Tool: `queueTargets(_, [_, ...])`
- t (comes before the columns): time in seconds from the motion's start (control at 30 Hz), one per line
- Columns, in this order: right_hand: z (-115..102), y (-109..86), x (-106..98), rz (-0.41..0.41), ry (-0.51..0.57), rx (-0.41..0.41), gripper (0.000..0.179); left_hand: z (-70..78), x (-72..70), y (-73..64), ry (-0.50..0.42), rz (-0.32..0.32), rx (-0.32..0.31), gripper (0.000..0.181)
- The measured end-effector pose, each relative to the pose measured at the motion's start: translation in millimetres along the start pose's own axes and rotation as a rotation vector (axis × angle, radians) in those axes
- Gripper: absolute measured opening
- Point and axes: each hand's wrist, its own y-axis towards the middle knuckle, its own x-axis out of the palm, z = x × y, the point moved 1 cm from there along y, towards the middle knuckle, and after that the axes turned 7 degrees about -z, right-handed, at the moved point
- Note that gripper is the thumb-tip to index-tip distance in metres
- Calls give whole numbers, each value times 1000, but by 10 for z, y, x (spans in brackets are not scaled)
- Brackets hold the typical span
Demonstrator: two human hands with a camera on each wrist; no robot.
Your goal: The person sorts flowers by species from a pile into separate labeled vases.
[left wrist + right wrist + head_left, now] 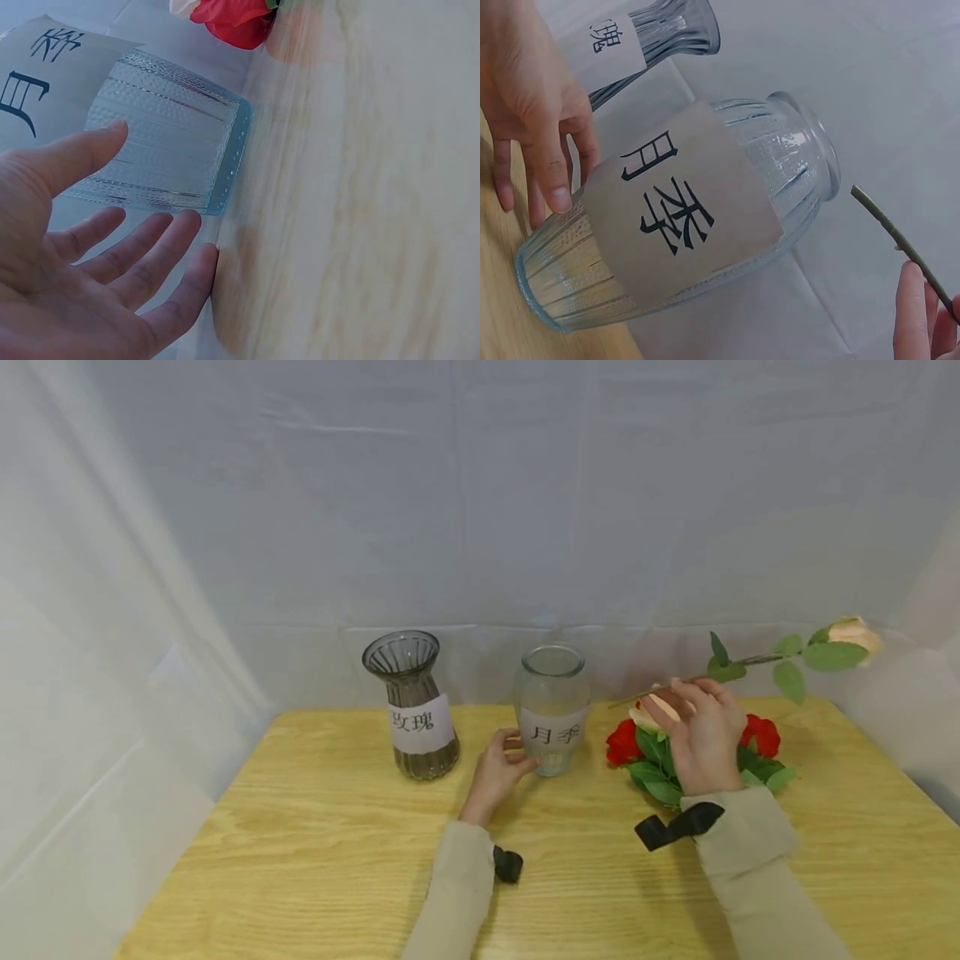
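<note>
Pinched by its stem in my right hand (708,739), a peach rose (853,640) with green leaves is held nearly level above the table. Its bloom points right, and the cut stem end (885,220) is a little outside the mouth of a clear glass vase (553,695). The vase stands upright and carries a white label. At its lower left side is my left hand (498,774), fingers spread and slightly bent. The thumb (97,150) lies in front of the glass; whether it presses on it I cannot tell.
A grey ribbed vase (412,692) with a white label stands left of the clear one. Several red (624,743) and peach flowers with leaves lie on the wooden table (330,860) partly behind my right hand. A white curtain (337,527) hangs behind.
</note>
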Motion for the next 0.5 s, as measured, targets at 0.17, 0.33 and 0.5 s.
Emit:
queueTargets(0.17, [29,30,89,-22,33,-24,23,2,-4,-2,-17,-1,10,53])
queueTargets(0.33, [68,75,192,-16,40,-59,23,-13,0,3,-25,-5,8,54])
queueTargets(0.5, [109,122,306,19,22,-75,25,-19,-4,5,-29,0,4,54])
